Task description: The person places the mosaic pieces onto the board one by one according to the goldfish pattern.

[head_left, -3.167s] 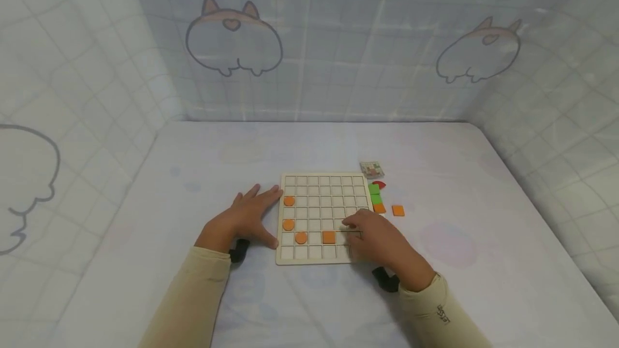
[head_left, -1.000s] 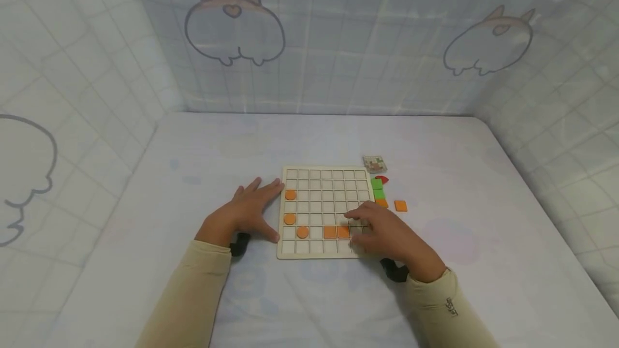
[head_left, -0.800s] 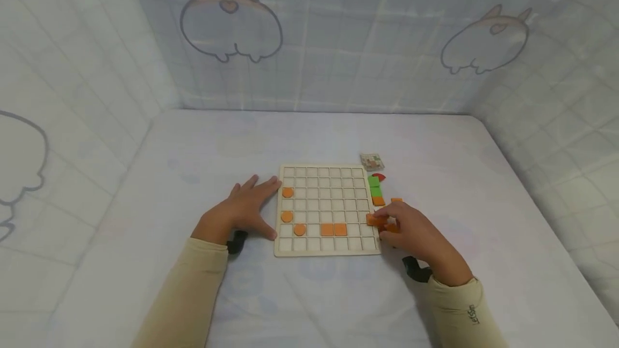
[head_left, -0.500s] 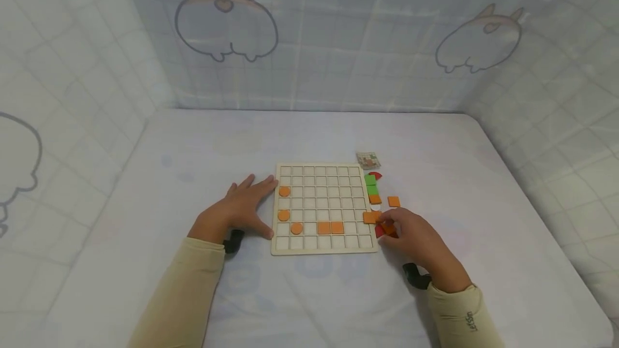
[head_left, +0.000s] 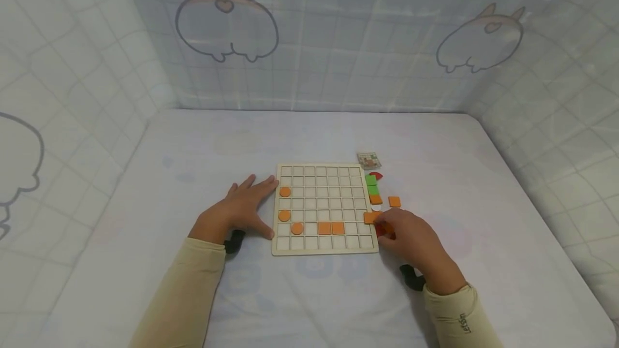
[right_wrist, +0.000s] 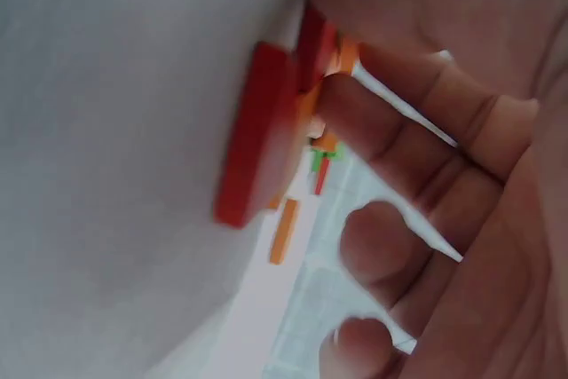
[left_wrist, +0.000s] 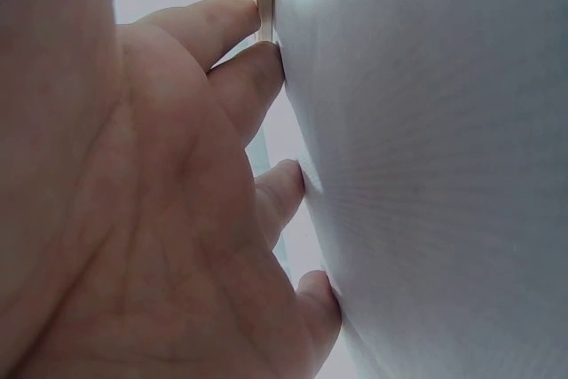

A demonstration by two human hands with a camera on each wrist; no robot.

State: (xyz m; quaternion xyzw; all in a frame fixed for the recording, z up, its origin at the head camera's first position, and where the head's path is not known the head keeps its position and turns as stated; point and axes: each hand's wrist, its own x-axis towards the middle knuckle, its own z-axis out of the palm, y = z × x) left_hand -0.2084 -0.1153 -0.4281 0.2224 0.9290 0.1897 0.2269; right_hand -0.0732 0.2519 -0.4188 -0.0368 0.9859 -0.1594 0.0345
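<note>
Right hand (head_left: 411, 238) shifted rightward, square orange tiles (head_left: 369, 218)

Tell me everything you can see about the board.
The board is pale, squarish and looks wooden, with thin lines dividing it into square cells. It lies flat on the table, with three orange discs towards its left side and two orange squares side by side nearer the front. The left hand touches its left edge; an orange piece overlaps its right edge.

The board (head_left: 326, 203) is cream (gridded), the discs (head_left: 285, 191) orange.
</note>
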